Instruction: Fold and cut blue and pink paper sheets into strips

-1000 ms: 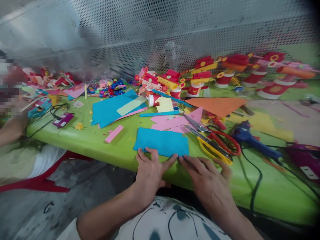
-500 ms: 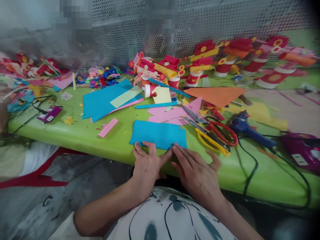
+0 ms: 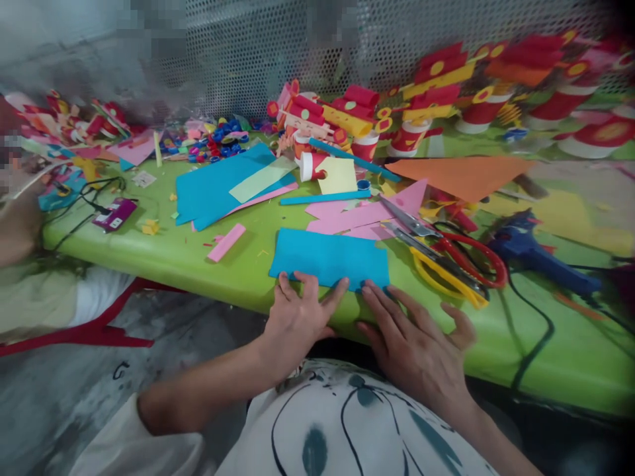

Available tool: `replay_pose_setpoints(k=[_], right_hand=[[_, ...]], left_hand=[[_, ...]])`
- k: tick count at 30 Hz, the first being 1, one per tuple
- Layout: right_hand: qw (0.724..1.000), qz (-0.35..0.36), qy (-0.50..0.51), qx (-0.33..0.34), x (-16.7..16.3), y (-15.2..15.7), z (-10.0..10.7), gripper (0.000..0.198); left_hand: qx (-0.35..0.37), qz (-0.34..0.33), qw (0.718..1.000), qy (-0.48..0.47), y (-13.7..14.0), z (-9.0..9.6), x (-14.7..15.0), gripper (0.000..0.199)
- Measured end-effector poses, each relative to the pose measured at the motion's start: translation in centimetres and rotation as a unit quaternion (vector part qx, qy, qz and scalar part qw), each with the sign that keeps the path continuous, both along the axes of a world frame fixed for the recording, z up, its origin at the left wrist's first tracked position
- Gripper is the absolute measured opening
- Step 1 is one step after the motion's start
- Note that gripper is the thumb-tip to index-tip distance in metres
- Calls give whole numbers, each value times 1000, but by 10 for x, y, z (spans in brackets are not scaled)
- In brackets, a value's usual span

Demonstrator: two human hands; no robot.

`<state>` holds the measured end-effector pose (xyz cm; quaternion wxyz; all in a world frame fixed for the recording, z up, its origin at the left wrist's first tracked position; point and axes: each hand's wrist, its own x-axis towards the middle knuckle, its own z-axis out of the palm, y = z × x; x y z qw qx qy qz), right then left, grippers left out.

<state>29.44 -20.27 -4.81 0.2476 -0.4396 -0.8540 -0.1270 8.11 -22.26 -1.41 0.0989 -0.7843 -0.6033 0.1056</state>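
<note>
A blue foam-like sheet (image 3: 330, 254) lies at the near edge of the green table, its front edge slightly curled. My left hand (image 3: 300, 314) rests its fingertips on the front left part of that edge, fingers spread. On the front right, my right hand (image 3: 414, 344) touches the same edge with its fingers stretched out. A small gap separates the two hands. Right of the sheet lie scissors with red handles (image 3: 479, 258) and another pair with yellow handles (image 3: 441, 277). Pink sheet pieces (image 3: 367, 215) lie just behind it.
A blue glue gun (image 3: 538, 254) with a cable lies at right. Behind are a larger blue sheet (image 3: 218, 188), an orange sheet (image 3: 466, 175), and red cup figures (image 3: 409, 135). A purple box (image 3: 115, 215) sits at left, near another person's arm (image 3: 20, 221).
The view has shifted, so the table's things appear farther right. My hands have drawn slightly apart along the blue sheet's front edge, and my right hand's fingers are more spread.
</note>
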Motion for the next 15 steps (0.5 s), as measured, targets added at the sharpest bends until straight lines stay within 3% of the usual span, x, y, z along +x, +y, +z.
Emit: replay_pose_setpoints(k=[6, 10, 15], right_hand=[[1000, 5, 13, -3, 3, 1, -8, 78], [999, 22, -2, 25, 4, 4, -10, 77], [999, 21, -3, 35, 4, 6, -5, 77]], left_hand=[[83, -27, 996, 30, -11, 0, -35, 95], [135, -20, 989, 49, -16, -4, -58, 98], [164, -32, 985, 33, -17, -11, -67, 99]])
